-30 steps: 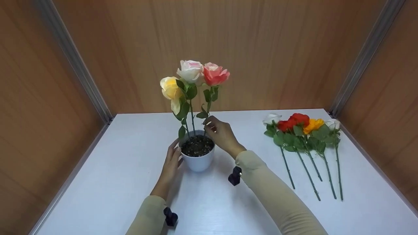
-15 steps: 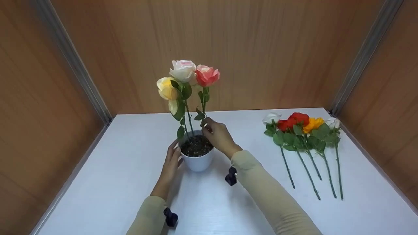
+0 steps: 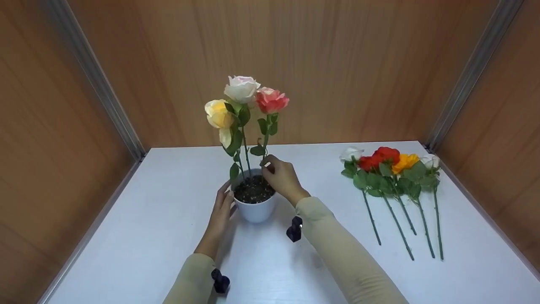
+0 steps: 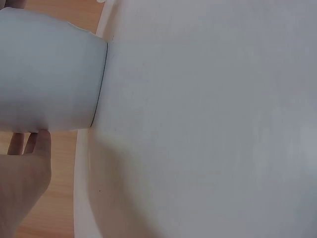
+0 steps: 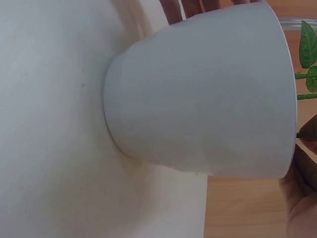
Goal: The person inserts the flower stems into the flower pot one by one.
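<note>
Low down, the coral rose's stem [image 3: 266, 137] sits pinched between right fingers [image 3: 276, 162], while left fingers [image 3: 221, 196] rest against the pot [image 3: 255, 213].

No text, label, brand, number or sign can be read in any of the three views — neither in the head view nor in the left wrist or right wrist one.
</note>
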Demonstrator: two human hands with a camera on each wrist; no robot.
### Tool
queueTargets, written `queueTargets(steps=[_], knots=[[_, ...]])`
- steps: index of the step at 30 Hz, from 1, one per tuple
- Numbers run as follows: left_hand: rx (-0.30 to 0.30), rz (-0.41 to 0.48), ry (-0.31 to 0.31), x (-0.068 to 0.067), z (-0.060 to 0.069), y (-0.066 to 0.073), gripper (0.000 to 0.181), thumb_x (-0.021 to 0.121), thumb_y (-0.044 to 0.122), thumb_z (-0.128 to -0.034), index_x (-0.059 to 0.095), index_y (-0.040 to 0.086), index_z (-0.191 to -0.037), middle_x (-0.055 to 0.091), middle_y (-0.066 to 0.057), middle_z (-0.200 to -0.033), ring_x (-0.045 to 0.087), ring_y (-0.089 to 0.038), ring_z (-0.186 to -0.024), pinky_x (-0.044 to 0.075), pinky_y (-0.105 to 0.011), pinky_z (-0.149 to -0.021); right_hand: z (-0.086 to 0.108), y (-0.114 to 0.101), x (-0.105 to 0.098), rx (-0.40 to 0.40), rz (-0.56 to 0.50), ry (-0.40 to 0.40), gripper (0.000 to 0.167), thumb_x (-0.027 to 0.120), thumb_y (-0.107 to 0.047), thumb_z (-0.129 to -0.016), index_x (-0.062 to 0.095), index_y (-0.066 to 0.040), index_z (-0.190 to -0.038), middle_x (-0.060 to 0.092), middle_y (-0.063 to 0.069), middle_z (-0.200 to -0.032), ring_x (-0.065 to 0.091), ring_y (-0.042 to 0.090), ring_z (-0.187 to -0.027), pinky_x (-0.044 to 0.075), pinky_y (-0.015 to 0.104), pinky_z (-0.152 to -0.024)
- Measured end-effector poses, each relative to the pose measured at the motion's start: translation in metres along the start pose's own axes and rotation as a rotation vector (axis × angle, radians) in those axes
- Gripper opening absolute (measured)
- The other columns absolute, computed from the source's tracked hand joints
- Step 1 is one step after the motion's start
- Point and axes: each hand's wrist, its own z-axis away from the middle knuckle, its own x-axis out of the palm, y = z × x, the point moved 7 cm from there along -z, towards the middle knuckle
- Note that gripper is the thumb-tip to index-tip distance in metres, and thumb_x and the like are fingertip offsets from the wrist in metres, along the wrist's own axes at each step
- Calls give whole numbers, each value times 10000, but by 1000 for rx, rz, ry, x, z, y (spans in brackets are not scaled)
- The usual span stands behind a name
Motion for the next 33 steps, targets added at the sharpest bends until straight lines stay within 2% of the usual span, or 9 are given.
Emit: queueTargets(steps=[6,10,13,19,25,33], knots=[[-4,-9,-5,0,1,-1,542,309,427,-1099,219,217,-1591,320,-170,-1576,326,-381,-1441,300,-532,-1168,2,1,-2,49,-90,8,212,649,-248,-994,700,-97,-1133,742,45,-938,692,134,-811,589,288,-722],[2,-20,-10,1,0,-2,545,303,428,-1100,212,211,-1591,318,-178,-1578,332,-391,-1437,306,-537,-1164,2,0,-6,63,-151,68,266,703,-242,-965,666,-55,-1149,728,50,-946,690,126,-796,590,270,-696],[13,-12,-16,1,1,-1,542,303,415,-1104,211,200,-1593,318,-190,-1575,329,-400,-1436,301,-545,-1164,3,2,-9,73,-167,127,235,734,-229,-941,647,-53,-1070,710,32,-905,676,114,-779,581,255,-679],[19,-9,-19,-1,2,3,553,313,416,-1104,206,189,-1596,309,-200,-1580,321,-402,-1441,290,-542,-1169,3,0,-10,41,-145,166,137,745,-200,-935,685,-78,-922,707,2,-835,659,105,-745,571,245,-662],[26,-4,-21,-1,1,2,552,312,416,-1104,205,191,-1596,311,-203,-1577,320,-405,-1440,282,-550,-1170,4,-8,-6,-25,-107,165,90,757,-167,-922,740,-78,-924,747,7,-866,696,95,-785,581,234,-704],[20,-4,-11,-1,0,0,534,321,418,-1102,235,215,-1588,332,-173,-1571,346,-380,-1431,315,-542,-1158,4,-7,-2,-14,-96,146,61,744,-128,-927,778,-78,-928,756,2,-875,700,93,-799,585,251,-718]])
